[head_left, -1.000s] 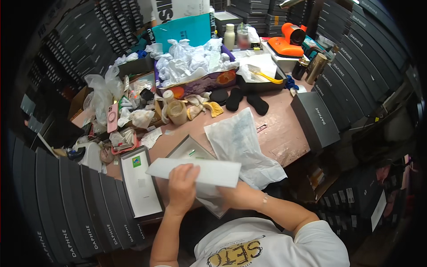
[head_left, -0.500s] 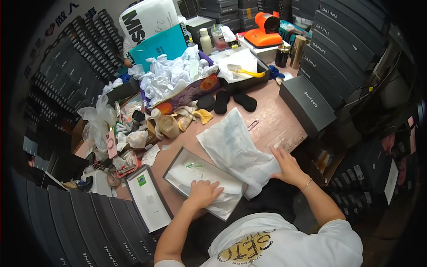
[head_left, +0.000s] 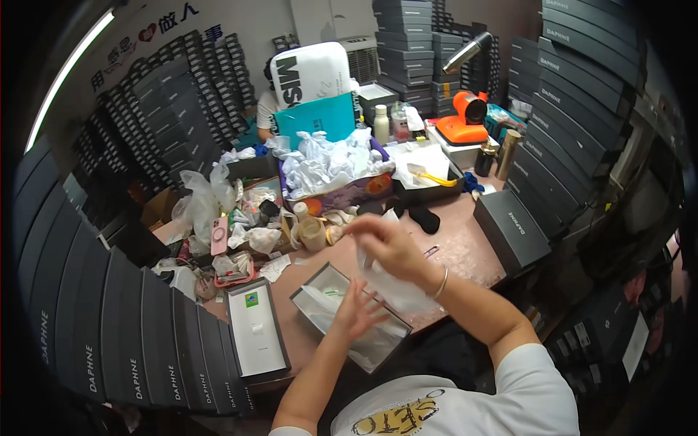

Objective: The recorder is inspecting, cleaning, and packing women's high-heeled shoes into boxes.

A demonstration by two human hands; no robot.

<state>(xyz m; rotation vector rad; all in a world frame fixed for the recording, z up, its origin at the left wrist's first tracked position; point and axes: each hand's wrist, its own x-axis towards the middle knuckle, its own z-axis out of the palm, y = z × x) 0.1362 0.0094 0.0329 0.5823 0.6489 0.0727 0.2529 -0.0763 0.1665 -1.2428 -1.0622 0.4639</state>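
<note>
- The right hand (head_left: pixel 389 243) is raised above the pinkish-brown worktop (head_left: pixel 465 251), its fingers pinched shut on the top of a crumpled sheet of thin white tissue paper (head_left: pixel 392 287) that hangs down from it.
- The left hand (head_left: pixel 358 311) is spread open with fingers apart, palm against the lower part of the same tissue paper — touching it, not clamped on it.
- Both hands are over an open grey rectangular cardboard box (head_left: pixel 309 296) lined with more white paper; it lies on the worktop just in front of the person, tilted diagonally.
- Just left of it lies the box's flat grey lid (head_left: pixel 256 338), inner side up, with a small green sticker.
- A closed dark grey box (head_left: pixel 512 227) sits at the worktop's right edge, well apart from the hands.
- Behind, a purple basket (head_left: pixel 349 192) heaped with crumpled white paper, two black socks (head_left: pixel 414 214) beside it — and stacks of dark boxes (head_left: pixel 109 341) all round.
</note>
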